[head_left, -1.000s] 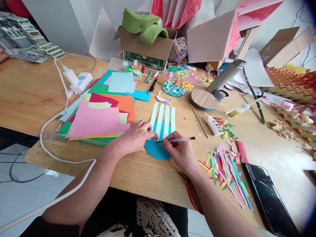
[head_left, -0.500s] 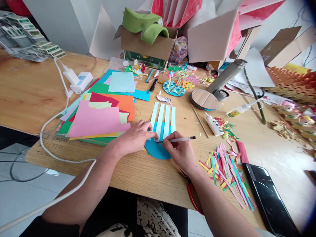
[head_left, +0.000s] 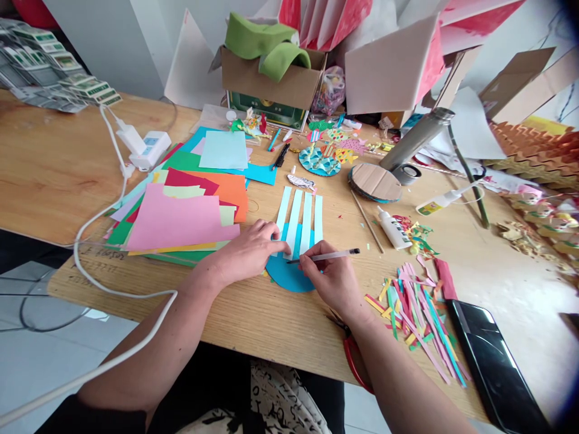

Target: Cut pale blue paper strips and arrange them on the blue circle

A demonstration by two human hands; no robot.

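On the table before me lies a blue paper disc [head_left: 289,278], with several pale blue paper strips [head_left: 306,220] laid side by side over its upper part. My left hand [head_left: 257,247] rests at the disc's left edge, fingers curled, its thumb and forefinger pressing the lower end of a strip. A pen [head_left: 337,255] with a clear barrel is gripped in my right hand [head_left: 332,278], its tip at the disc just below the strips. Red-handled scissors [head_left: 355,361] lie partly under my right forearm.
Coloured paper sheets [head_left: 181,220] are stacked on the left, near a white cable [head_left: 85,265]. To the right lie paper scraps [head_left: 420,313], a phone [head_left: 493,361], a glue bottle [head_left: 393,228] and a thin stick [head_left: 367,222]. A metal flask [head_left: 418,138] and an open box [head_left: 271,78] stand behind.
The view has shifted very slightly. Both hands, the pen and the strips stay practically where they were.
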